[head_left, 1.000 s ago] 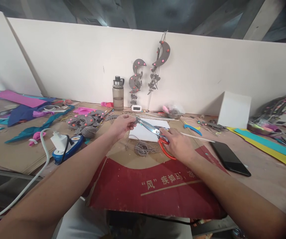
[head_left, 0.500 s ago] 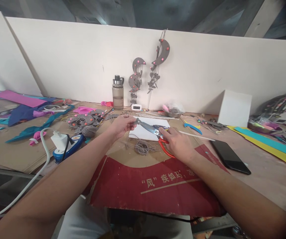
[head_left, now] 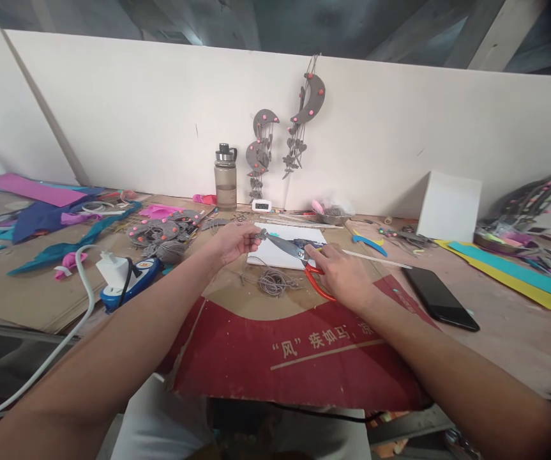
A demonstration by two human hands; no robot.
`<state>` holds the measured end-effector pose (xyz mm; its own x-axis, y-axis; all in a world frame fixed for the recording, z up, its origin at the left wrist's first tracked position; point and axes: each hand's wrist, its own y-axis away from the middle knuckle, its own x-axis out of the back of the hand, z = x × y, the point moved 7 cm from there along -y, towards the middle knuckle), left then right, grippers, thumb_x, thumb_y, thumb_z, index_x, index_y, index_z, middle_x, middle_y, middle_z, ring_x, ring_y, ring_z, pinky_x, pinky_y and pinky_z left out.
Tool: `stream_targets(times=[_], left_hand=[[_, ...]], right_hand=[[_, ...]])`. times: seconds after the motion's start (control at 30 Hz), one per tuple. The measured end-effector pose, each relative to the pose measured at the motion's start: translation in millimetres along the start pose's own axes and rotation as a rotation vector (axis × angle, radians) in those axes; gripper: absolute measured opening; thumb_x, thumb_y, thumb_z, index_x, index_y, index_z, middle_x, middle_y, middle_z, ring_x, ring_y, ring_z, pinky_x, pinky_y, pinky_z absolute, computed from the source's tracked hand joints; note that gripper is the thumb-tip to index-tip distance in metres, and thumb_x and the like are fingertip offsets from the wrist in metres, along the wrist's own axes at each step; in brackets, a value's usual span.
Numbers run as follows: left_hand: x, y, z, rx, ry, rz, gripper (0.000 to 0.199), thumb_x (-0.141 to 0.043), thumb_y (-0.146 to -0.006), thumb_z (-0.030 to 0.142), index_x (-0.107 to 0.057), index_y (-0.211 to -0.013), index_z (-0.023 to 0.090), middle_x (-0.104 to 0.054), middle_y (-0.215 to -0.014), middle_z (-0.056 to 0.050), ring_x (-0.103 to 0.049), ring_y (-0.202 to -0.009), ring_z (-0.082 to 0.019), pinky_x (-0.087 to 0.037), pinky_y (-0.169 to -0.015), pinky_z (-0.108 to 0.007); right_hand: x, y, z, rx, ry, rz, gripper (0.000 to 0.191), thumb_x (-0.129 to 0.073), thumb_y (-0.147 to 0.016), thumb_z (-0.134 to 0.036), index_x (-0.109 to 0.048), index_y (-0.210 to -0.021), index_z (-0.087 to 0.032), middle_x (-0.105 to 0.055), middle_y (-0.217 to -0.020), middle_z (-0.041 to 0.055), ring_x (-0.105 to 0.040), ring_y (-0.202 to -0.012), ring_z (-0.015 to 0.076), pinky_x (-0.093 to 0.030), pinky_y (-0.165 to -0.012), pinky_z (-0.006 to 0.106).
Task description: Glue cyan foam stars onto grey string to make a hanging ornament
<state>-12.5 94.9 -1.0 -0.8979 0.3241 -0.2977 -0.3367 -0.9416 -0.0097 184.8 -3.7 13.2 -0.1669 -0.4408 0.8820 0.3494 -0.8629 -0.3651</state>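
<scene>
My right hand (head_left: pixel 345 271) is closed round the red handles of a pair of scissors (head_left: pixel 287 246), whose blades point left. At the blade tips, my left hand (head_left: pixel 237 241) pinches a small grey piece (head_left: pixel 260 235); its exact shape is too small to make out. Below the blades a coil of grey cord (head_left: pixel 275 282) lies on the cardboard, with a loose strand trailing from it. Behind the scissors is a white sheet (head_left: pixel 265 255) with a dark bluish item on it, partly covered by my right hand.
To the right lie a black phone (head_left: pixel 440 299) and a blue curved piece (head_left: pixel 371 245). A power strip (head_left: pixel 131 287) with a white plug sits at left. Grey crescent ornaments (head_left: pixel 313 99) hang on the white board behind a water bottle (head_left: pixel 226 179).
The scissor blades look closer together at the small grey piece. Both hands stay almost in place; the whole view has shifted slightly.
</scene>
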Motion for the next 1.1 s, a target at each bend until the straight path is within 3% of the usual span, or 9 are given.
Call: stream_targets(times=[0.23,0.33,0.57,0.87,1.1], left_hand=[[8.5,-4.0,-2.7,-0.025,-0.071,0.037,0.014,-0.071,-0.072,0.020,-0.060,-0.078,0.011,-0.064,-0.076,-0.007,-0.061,-0.064,-0.011,-0.046,-0.055,-0.022],[5.6,-3.0,-2.4,-0.034,-0.072,0.021,0.015,-0.070,-0.072,0.019,-0.059,-0.078,0.012,-0.065,-0.080,-0.008,-0.062,-0.067,-0.012,-0.045,-0.056,-0.022],[-1.5,0.9,0.2,-0.056,-0.028,0.021,0.010,-0.068,-0.072,0.015,-0.059,-0.075,0.010,-0.060,-0.071,-0.004,-0.059,-0.060,-0.009,-0.040,-0.050,-0.019],[-4.6,0.9,-1.4,-0.040,0.038,0.009,0.012,-0.070,-0.071,0.015,-0.059,-0.074,0.011,-0.059,-0.067,-0.002,-0.056,-0.055,-0.008,-0.038,-0.047,-0.019],[-4.8,2.8,-0.9,-0.033,0.043,0.017,0.010,-0.069,-0.072,0.013,-0.059,-0.074,0.010,-0.059,-0.067,-0.002,-0.057,-0.056,-0.008,-0.041,-0.049,-0.019]], right_hand=[[-6.3,-2.1,12.4,-0.059,-0.444,0.159,0.043,-0.044,-0.084,-0.015,-0.052,-0.126,-0.018,-0.065,-0.107,0.0088,-0.059,-0.089,0.0187,-0.043,-0.077,0.026],[-7.6,-2.7,13.8,-0.039,-0.524,0.196,0.042,-0.045,-0.084,-0.016,-0.052,-0.126,-0.016,-0.061,-0.108,0.0100,-0.058,-0.092,0.0190,-0.043,-0.081,0.027],[-11.0,-2.4,8.4,-0.029,-0.449,0.135,0.051,-0.049,-0.081,-0.016,-0.045,-0.132,-0.022,-0.053,-0.104,0.0090,-0.053,-0.089,0.0191,-0.043,-0.077,0.028],[-3.0,0.2,3.2,-0.060,-0.121,0.085,0.046,-0.049,-0.083,-0.021,-0.048,-0.129,-0.024,-0.054,-0.102,0.0085,-0.053,-0.086,0.0196,-0.036,-0.065,0.026],[-2.2,1.0,0.3,-0.040,-0.064,0.056,0.049,-0.050,-0.081,-0.019,-0.047,-0.130,-0.024,-0.057,-0.103,0.0087,-0.054,-0.091,0.0209,-0.037,-0.065,0.026]])
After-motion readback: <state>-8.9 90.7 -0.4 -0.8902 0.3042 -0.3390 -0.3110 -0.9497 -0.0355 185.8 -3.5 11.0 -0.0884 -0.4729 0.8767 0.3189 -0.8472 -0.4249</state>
